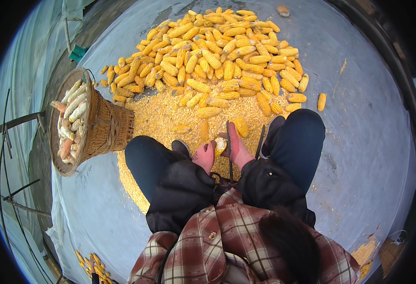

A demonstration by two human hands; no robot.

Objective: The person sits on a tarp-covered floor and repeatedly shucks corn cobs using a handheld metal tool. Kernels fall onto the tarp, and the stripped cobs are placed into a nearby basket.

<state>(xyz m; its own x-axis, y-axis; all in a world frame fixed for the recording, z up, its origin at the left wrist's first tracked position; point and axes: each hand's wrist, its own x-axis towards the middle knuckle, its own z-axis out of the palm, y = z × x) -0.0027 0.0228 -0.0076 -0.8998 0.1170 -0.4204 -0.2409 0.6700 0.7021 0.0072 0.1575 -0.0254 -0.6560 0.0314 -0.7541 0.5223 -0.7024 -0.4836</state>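
Note:
Both my hands wear pinkish gloves and are close together between my knees. My left hand (205, 156) grips one end of a partly shelled corn cob (220, 146), whose white part shows. My right hand (237, 147) is on the cob's other side, its fingers partly hidden behind a dark narrow bar (229, 152). A second dark bar (260, 142) stands beside my right shoe. Loose yellow kernels (158, 113) cover the sheet around and under my hands. An ear of corn (241, 127) lies just beyond my right hand.
A large heap of corn ears (211, 53) lies in front. At the left, a tilted wicker basket (110, 124) holds shelled cobs (75, 106). A pale plastic sheet (364, 142) lies underneath. Another person's hand (92, 264) is over corn at the lower left.

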